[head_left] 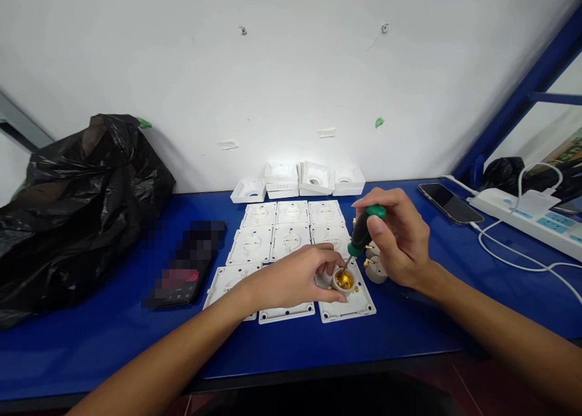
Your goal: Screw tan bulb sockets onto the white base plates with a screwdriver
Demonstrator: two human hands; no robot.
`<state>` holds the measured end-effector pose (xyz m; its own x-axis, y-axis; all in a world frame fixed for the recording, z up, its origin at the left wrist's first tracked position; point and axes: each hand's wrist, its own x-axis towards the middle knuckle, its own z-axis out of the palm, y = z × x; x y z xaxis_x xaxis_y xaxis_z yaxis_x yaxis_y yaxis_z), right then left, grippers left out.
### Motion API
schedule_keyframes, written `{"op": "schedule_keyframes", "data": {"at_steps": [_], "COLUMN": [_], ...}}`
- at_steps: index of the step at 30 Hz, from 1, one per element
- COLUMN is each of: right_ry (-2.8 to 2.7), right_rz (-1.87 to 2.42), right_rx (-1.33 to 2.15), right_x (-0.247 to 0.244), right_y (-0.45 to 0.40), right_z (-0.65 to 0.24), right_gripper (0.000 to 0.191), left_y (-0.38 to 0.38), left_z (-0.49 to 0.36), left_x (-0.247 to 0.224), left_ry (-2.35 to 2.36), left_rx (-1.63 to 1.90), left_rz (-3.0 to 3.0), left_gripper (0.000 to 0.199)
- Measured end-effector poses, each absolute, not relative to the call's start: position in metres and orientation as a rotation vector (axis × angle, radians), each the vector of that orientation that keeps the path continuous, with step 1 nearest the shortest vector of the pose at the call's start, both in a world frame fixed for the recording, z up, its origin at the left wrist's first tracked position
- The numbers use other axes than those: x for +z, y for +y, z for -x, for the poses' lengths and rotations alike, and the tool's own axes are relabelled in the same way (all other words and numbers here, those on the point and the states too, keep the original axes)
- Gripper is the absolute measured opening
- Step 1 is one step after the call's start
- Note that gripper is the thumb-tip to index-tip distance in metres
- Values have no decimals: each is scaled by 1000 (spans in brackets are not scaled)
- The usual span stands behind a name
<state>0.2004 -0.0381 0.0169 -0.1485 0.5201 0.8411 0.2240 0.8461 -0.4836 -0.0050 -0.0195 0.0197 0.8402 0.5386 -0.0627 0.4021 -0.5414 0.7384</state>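
Observation:
My right hand (400, 237) grips a screwdriver (362, 229) with a green and black handle. Its shaft slants down into a lamp socket (344, 280), white outside with a brass-coloured inside. Around the socket's left side my left hand (313, 270) has its fingers closed, holding it on a white square plate (352, 307) at the front right. More white square plates (291, 240) lie in rows to the left and behind. Beside my right hand, partly hidden by it, are more lamp sockets (375, 270) with brass-coloured terminals.
White square box covers (316, 178) are stacked against the wall. To the left are a black plastic bag (91, 204) and a dark, partly blurred phone (182, 282). A second phone (450, 202), white cables and a power strip (531, 216) occupy the right of the blue table (291, 352).

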Motion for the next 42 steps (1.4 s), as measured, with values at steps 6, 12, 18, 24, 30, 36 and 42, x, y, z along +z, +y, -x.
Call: {"op": "schedule_keyframes", "data": {"at_steps": [6, 12, 18, 24, 30, 36, 42], "right_ry": [-1726, -1728, -1725, -1695, -1812, -1770, -1795], "right_rz": [569, 565, 577, 578, 657, 630, 616], "right_rx": [300, 296, 315, 373, 380, 273, 277], "right_x": [17, 18, 16, 10, 14, 13, 9], "right_y": [-38, -38, -39, -40, -43, -39, -39], "right_z": [-200, -199, -199, -199, -201, -199, -200], "right_gripper": [16, 16, 17, 33, 34, 45, 53], "left_y": [-19, -19, -18, -20, -21, -21, -20], "left_z": [6, 6, 5, 5, 6, 5, 7], "left_x": [17, 17, 18, 19, 19, 21, 18], "left_ry": [678, 692, 688, 685, 698, 680, 689], "left_rx": [225, 217, 216, 226, 217, 229, 230], "left_rz": [-2221, -2226, -2247, -2241, -2214, -2174, -2211], "left_gripper": [34, 37, 36, 34, 35, 32, 34]}}
